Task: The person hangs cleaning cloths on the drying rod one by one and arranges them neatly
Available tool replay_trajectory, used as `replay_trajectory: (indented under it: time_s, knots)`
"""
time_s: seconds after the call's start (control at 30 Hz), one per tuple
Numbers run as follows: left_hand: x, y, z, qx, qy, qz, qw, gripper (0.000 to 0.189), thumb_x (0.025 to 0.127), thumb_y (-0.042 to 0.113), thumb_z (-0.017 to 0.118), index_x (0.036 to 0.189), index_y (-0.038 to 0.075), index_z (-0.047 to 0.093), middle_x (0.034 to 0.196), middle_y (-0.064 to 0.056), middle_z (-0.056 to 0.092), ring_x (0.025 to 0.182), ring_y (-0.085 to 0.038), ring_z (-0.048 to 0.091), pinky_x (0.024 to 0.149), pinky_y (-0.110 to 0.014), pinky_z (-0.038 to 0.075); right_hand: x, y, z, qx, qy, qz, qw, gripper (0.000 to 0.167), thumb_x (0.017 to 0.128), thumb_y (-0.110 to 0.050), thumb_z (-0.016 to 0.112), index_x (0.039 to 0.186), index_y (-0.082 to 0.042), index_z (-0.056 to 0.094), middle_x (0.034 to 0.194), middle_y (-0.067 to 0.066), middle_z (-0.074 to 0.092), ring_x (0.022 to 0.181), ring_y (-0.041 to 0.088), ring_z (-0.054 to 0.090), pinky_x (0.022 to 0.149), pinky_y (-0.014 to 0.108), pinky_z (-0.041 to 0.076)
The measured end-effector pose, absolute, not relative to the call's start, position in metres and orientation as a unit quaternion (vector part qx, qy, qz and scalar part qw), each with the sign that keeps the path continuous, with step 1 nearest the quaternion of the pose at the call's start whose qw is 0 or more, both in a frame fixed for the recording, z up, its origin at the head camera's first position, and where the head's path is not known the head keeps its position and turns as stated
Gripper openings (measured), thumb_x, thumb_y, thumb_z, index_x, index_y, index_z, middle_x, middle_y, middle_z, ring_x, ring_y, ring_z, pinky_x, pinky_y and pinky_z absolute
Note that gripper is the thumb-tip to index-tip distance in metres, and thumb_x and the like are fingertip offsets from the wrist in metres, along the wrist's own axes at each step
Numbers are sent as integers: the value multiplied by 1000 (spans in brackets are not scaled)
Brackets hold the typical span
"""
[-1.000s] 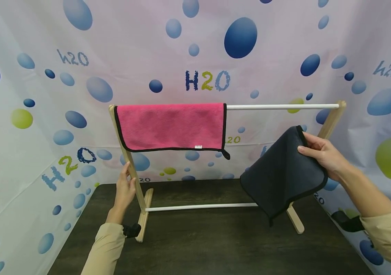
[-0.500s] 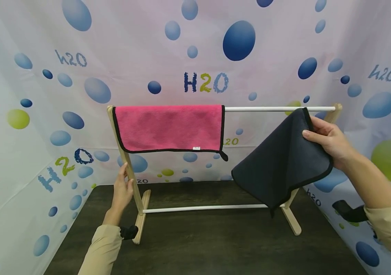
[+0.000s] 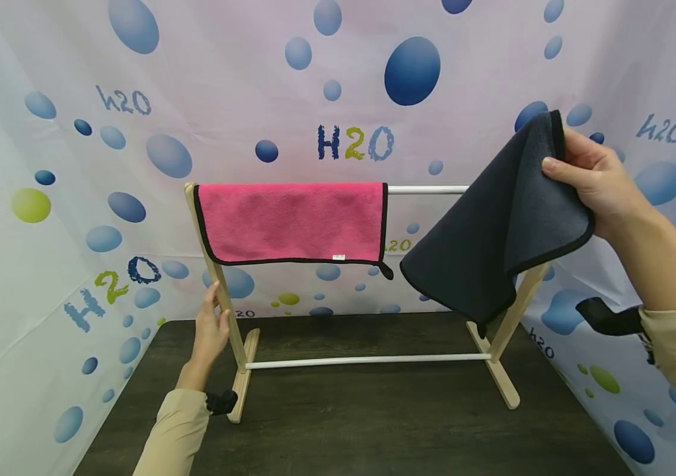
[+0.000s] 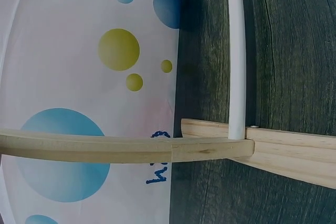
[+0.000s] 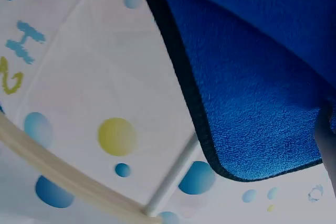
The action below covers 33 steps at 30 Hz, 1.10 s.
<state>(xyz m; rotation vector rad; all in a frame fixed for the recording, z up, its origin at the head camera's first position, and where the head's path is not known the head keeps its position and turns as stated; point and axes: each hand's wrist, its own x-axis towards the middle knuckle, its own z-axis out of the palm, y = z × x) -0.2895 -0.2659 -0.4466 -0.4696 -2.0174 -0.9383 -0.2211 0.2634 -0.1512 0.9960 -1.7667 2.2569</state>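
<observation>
A grey-blue cloth (image 3: 480, 231) with black edging hangs folded from my right hand (image 3: 602, 182), pinched between thumb and fingers near its top corner. It is raised so that its top stands above the white upper bar (image 3: 427, 190) of a wooden rack, overlapping the bar's right part. The right wrist view shows the cloth (image 5: 252, 93) as bright blue. My left hand (image 3: 209, 330) holds the rack's left post (image 3: 227, 307), fingertips and thumb at the wood. In the left wrist view the post (image 4: 105, 148) shows, the hand does not.
A pink towel (image 3: 290, 225) with black edging is draped over the upper bar's left half. The lower white bar (image 3: 361, 360) joins the rack's feet (image 3: 501, 380) on the dark wooden table (image 3: 349, 423). A white curtain (image 3: 242, 79) with blue dots stands behind.
My right hand has lifted the grey-blue cloth up and slightly right, from below the upper bar to above it. My left hand stays at the post.
</observation>
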Motion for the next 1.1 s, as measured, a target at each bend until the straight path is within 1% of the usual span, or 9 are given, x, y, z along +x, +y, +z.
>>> replay_trajectory:
  time_s: [0.17,0.4,0.63,0.77,0.93,1.1]
  knots:
    - [-289,-266,-446,-188,-804,-374,422,69,74,-28,51,132,-1,27,110,-37,46,99,-50,51,67,-53,50,-227,255,-135,320,-561,758,87,36,90,10,44,124,-1,53,93,10,59,74,16,59,58,22,51]
    - [-291,-267,-447,-194,-799,-379,424,69,73,-29,50,133,-2,27,111,-38,45,99,-51,51,68,-53,50,-238,245,-128,283,-545,780,123,36,88,7,50,123,-3,54,95,10,53,76,17,57,59,23,52]
    - [-293,-267,-450,-196,-798,-383,422,68,74,-29,50,132,-2,28,112,-38,45,100,-51,51,69,-52,49,-253,248,-136,209,-523,812,150,39,86,4,56,123,-9,57,100,8,50,79,16,58,62,23,53]
    - [-294,-267,-449,-197,-801,-379,420,69,73,-29,51,132,-1,27,113,-38,44,101,-51,50,69,-52,49,-263,255,-144,158,-517,828,153,44,85,2,57,125,-16,57,102,4,53,79,14,60,63,23,54]
    - [-294,-267,-449,-197,-806,-370,419,69,74,-28,51,133,-1,26,114,-37,44,100,-52,50,68,-54,49,-274,262,-155,144,-521,825,165,48,85,4,58,128,-16,54,96,2,59,74,13,64,60,23,53]
    - [-291,-268,-447,-187,-812,-368,413,68,76,-26,51,133,1,26,114,-37,44,102,-51,50,69,-53,50,-284,263,-162,133,-560,801,163,55,84,0,61,133,-19,49,100,-1,60,77,10,64,62,19,53]
